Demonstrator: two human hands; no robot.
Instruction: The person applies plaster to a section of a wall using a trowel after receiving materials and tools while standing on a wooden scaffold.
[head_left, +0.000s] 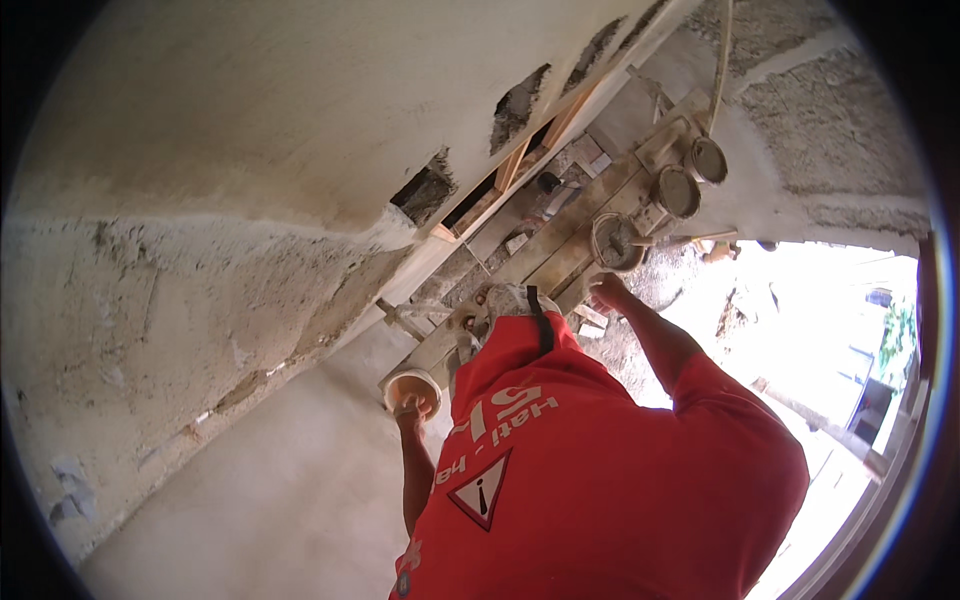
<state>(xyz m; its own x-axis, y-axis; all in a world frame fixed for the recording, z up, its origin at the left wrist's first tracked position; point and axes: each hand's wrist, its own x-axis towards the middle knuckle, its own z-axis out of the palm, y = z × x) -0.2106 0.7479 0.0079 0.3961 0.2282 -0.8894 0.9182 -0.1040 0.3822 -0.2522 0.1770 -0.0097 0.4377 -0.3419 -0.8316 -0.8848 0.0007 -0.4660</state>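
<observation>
Below my red-shirted body, bare feet (470, 323) rest on a wooden scaffold plank (560, 255). At lower left my left hand (410, 405) is at a round, tan bowl or bucket (421, 382); its fingers are too small and hidden to tell their shape. My right hand (607, 290) is raised at the right of my body with fingers curled, just below a bucket of grey mortar (615, 242) with a long stick across its side (685, 238). Whether anything is in those fingers is unclear.
Two more mortar buckets (678, 192) stand farther along the planks. A plastered wall (200, 150) with rough holes (420, 188) and a timber frame (510, 160) runs along the left. A bright opening (840, 330) with a beam (830, 420) is at the right.
</observation>
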